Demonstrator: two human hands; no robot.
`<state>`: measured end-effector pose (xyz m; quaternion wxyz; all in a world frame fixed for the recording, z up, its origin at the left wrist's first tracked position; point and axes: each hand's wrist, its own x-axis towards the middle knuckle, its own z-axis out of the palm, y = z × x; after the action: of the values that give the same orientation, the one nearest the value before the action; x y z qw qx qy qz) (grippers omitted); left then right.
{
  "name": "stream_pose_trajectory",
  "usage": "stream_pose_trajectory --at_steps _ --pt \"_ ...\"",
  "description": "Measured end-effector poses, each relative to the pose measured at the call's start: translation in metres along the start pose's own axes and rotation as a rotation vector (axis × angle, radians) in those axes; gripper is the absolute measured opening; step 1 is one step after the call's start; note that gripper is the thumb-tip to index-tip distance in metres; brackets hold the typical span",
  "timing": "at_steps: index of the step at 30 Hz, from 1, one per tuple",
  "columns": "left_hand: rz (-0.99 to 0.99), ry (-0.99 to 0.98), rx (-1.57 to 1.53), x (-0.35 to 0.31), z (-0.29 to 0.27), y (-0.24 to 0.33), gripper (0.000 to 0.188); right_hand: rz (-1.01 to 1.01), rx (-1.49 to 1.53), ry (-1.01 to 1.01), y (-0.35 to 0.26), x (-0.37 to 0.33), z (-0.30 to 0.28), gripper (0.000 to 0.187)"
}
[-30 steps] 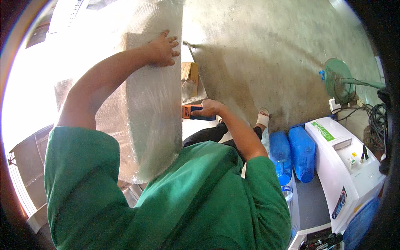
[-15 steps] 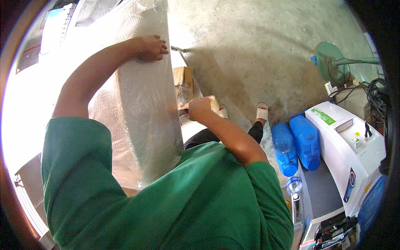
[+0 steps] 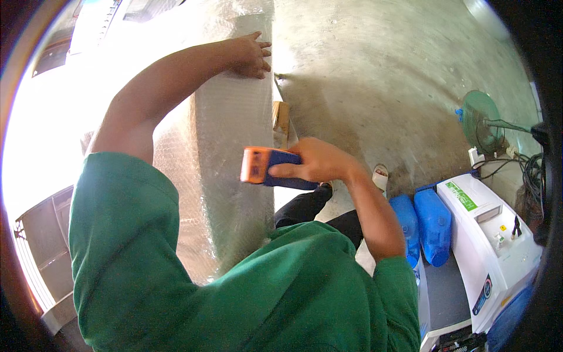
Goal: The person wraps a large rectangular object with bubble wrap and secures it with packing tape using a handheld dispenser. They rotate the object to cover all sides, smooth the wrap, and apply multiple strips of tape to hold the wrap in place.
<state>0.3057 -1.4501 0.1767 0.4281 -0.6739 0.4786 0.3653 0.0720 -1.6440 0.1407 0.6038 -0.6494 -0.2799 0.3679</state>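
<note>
Bubble wrap (image 3: pixel 234 117) covers a long, box-like thing running from the far edge toward my body. My left hand (image 3: pixel 252 56) rests on the far part of the wrap, near its right edge, with its fingers spread. In my right hand (image 3: pixel 319 161) is an orange and dark blue handheld tool (image 3: pixel 255 165), its exact kind unclear. My thumb lies along the tool's blue side. The orange end points left and appears over the right part of the wrap; whether it touches the wrap I cannot tell.
A brown cardboard piece (image 3: pixel 281 117) sits beyond my right hand. To the right are blue water jugs (image 3: pixel 433 226), a white machine (image 3: pixel 492 252), a green fan (image 3: pixel 482 120) and coiled black cables (image 3: pixel 531 182). Concrete floor (image 3: pixel 375 70) stretches ahead.
My right hand has turned and lifted into fuller view, bringing out the orange and blue tool. The whole view has shifted; my left hand stays on the wrap, its fingers spread wider.
</note>
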Motion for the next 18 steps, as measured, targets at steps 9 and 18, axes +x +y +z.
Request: stream_pose_trajectory --at_steps 9,18 --pt "-0.022 -0.006 0.097 0.008 -0.003 -0.007 0.050 0.086 -0.183 -0.295 -0.046 0.086 -0.026 0.084" --pt "-0.044 -0.115 0.107 0.020 -0.010 -0.006 0.052 0.312 -0.247 -0.188 0.134 0.094 -0.011 0.092"
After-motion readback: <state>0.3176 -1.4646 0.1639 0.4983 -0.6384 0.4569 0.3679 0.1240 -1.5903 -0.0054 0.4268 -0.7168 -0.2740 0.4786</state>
